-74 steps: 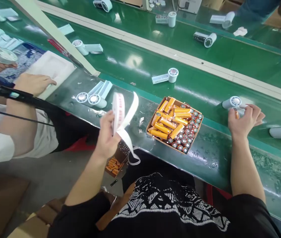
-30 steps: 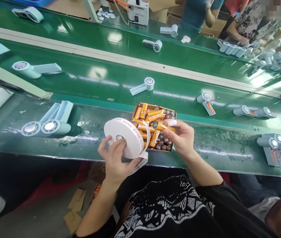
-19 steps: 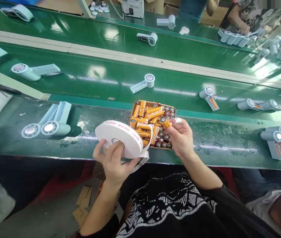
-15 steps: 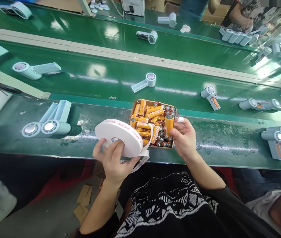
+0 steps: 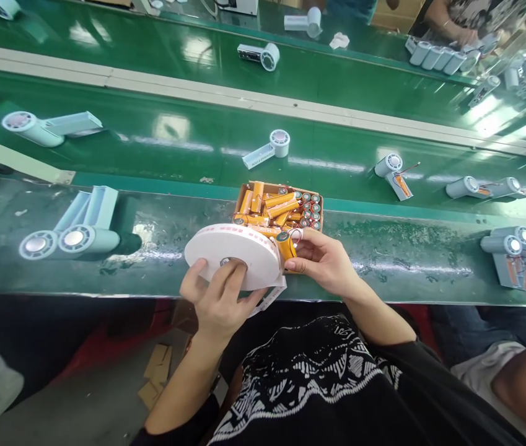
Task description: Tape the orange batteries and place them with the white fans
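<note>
My left hand (image 5: 220, 297) grips a wide roll of white tape (image 5: 248, 263) with red printing on its edge; two fingers sit in its core. A loose strip of tape (image 5: 274, 296) hangs at the roll's lower right. Between the thumb and fingers of my right hand (image 5: 323, 260) is an orange battery (image 5: 287, 246), tilted, its dark end up, close against the roll's right side. Behind both hands stands a cardboard box (image 5: 322, 207) of orange batteries (image 5: 281, 204), some lying and some on end. The roll hides the box's front left part.
Two pale blue fan housings (image 5: 74, 238) lie on the bench to the left, and several more (image 5: 513, 248) to the right. Beyond, a green conveyor belt (image 5: 160, 155) carries spaced fan housings (image 5: 280, 144). A co-worker's arm (image 5: 448, 28) shows at the top right.
My right hand has brought the battery left and down from over the box to the roll's edge, tilting it. The roll has shifted slightly right. The view has moved a little.
</note>
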The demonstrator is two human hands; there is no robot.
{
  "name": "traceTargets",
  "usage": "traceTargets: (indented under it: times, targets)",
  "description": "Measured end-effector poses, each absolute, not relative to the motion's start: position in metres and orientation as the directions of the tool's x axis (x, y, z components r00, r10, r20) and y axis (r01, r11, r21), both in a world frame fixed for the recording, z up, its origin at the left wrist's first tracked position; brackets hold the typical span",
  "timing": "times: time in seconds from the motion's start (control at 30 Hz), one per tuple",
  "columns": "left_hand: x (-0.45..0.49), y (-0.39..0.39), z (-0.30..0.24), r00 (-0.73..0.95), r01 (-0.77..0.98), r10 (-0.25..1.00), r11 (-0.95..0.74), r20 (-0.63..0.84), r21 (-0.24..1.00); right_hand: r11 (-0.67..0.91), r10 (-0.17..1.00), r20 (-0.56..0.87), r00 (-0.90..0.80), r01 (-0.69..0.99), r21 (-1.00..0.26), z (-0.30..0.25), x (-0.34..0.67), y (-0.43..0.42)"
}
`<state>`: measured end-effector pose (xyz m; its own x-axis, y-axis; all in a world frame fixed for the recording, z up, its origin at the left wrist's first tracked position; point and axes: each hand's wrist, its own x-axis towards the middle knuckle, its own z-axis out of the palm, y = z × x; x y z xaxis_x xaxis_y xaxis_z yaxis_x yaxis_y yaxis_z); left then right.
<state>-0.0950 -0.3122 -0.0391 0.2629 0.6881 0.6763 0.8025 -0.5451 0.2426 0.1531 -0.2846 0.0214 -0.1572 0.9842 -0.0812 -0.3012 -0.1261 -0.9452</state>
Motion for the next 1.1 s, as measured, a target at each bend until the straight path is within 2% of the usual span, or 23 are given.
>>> traceTargets:
  times: [0.13,0.27,0.33,0.5,0.67,0.73,0.8,0.9,0.97,1.03,1.1]
  targets:
    - [-0.095,-0.316,-0.047,0.234,0.817,0.731,-0.505,0.640,0.278,-0.174,0.972,-0.124,-0.198,-0.259,-0.950,0.018,0.160,-0.284]
    - [-0.090,-0.315,-0.044,0.273,0.818,0.698,-0.531,0.662,0.222,-0.192,0.968,-0.153,-0.197,-0.194,-0.962,0.014,0.167,-0.281]
    - [-0.086,-0.315,-0.040,0.305,0.815,0.687,-0.547,0.660,0.193,-0.160,0.983,-0.136,-0.124,-0.209,-0.965,0.013,0.169,-0.277]
    - [-0.074,-0.316,-0.036,0.293,0.837,0.731,-0.507,0.616,0.204,0.006,0.975,-0.075,0.208,-0.365,-0.931,0.009,0.152,-0.273]
    - [-0.061,-0.321,-0.028,0.257,0.834,0.725,-0.500,0.639,0.233,0.066,0.937,-0.094,0.336,-0.436,-0.897,-0.003,0.121,-0.290]
    - [-0.054,-0.327,-0.023,0.283,0.818,0.729,-0.522,0.623,0.240,0.075,0.930,-0.077,0.360,-0.391,-0.917,-0.002,0.128,-0.284]
    - [-0.048,-0.331,-0.019,0.398,0.754,0.714,-0.613,0.577,0.238,0.115,0.917,-0.004,0.398,-0.274,-0.955,0.007,0.154,-0.267]
    - [-0.047,-0.322,-0.014,0.569,0.611,0.666,-0.735,0.482,0.293,0.244,0.847,0.205,0.491,-0.014,-0.970,0.026,0.214,-0.235]
    - [-0.054,-0.299,-0.008,0.581,0.612,0.703,-0.709,0.410,0.350,0.310,0.794,0.315,0.520,0.100,-0.946,0.034,0.248,-0.227]
    - [-0.064,-0.265,0.002,0.608,0.618,0.729,-0.684,0.316,0.388,0.334,0.773,0.343,0.533,0.118,-0.935,0.030,0.266,-0.236]
    - [-0.072,-0.225,0.014,0.672,0.563,0.698,-0.698,0.247,0.442,0.307,0.778,0.287,0.559,0.060,-0.950,0.015,0.272,-0.256]
